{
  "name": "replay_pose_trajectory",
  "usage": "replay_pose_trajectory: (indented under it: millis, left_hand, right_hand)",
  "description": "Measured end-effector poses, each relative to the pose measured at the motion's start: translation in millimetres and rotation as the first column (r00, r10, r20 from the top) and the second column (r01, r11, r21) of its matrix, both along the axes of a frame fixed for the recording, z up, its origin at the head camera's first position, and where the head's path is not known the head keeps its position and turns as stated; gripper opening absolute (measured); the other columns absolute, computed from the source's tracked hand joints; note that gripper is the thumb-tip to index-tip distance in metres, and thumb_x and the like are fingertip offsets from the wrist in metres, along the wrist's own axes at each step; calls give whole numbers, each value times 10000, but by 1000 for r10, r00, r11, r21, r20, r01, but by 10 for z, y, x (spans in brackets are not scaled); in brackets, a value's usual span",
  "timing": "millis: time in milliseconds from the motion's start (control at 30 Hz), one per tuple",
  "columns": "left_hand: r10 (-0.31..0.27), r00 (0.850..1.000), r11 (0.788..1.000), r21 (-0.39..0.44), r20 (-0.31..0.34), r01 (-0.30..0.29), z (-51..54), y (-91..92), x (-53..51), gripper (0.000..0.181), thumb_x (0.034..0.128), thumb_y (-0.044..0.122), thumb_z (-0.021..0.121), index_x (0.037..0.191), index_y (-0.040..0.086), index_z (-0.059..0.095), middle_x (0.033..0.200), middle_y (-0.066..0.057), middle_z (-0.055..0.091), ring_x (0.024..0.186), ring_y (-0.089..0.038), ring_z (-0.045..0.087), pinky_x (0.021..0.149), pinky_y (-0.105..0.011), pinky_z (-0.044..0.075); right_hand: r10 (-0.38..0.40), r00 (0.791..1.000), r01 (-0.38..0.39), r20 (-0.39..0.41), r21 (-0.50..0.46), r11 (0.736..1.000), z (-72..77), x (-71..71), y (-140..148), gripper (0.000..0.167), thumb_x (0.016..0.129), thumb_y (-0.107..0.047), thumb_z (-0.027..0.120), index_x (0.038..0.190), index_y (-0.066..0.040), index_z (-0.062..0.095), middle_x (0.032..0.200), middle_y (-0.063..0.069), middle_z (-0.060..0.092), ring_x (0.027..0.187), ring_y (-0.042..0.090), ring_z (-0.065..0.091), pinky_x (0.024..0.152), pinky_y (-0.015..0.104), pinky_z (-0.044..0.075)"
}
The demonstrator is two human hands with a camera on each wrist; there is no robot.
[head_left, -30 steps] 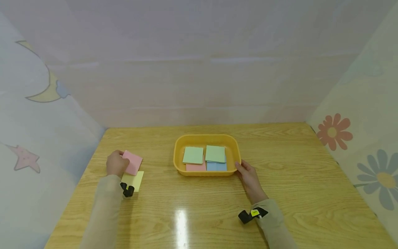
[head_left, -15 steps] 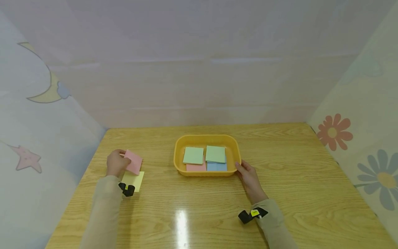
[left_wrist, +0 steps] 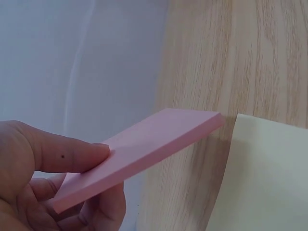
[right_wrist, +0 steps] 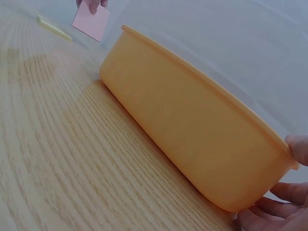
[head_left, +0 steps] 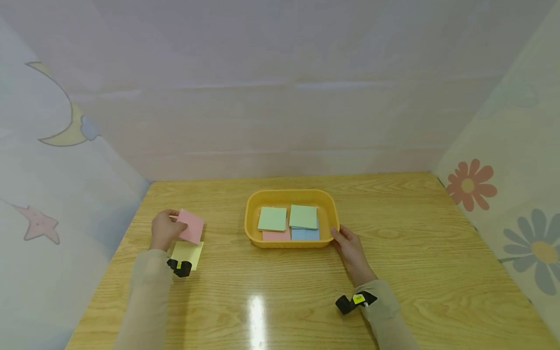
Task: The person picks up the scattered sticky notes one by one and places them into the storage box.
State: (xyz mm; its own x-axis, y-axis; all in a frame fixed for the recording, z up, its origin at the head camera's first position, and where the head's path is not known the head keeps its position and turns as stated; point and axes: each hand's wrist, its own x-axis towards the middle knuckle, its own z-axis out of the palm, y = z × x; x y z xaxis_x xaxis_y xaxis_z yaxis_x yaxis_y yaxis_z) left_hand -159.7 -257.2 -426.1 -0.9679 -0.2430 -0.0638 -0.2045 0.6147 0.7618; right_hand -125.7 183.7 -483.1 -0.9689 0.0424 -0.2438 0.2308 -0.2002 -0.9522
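On the left side of the table, my left hand (head_left: 165, 231) pinches a pink sticky note pad (left_wrist: 139, 144) between thumb and fingers, tilted and raised off the table. A yellow sticky note pad (head_left: 187, 254) lies on the table just below it, partly behind the wrist camera. My right hand (head_left: 351, 250) grips the near right corner of a yellow plastic basket (right_wrist: 192, 115), thumb at the rim and fingers against the outer wall. Inside the basket are two green pads, a left one (head_left: 272, 218) over a pink pad (head_left: 276, 236) and a right one (head_left: 303, 217) over blue (head_left: 305, 234).
The wooden table (head_left: 227, 301) runs back to a pale cloth wall (head_left: 280, 121). Side walls with printed moon, star and flowers stand at left and right. Bare wood lies between the left hand and the basket.
My left hand has shifted slightly right and lifted the pink sticky note pad a little, tilting it away from the yellow pad. My right hand and the basket have stayed in place.
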Motion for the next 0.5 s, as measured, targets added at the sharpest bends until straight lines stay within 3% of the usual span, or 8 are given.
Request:
replay_pose_trajectory:
  millis: [500]
  left_hand:
    - [17,998,1000,-15,-61,-18,103,69,35,399,778,-1,602,1155,-105,519,1003,-289,576,850,-356,583,639,-364,531]
  right_hand:
    - [6,1000,-6,2,-7,1000,-1,-1,4,503,970,-144,443,1388,79,273,1417,220,293,1284,284,320,1043,363,302]
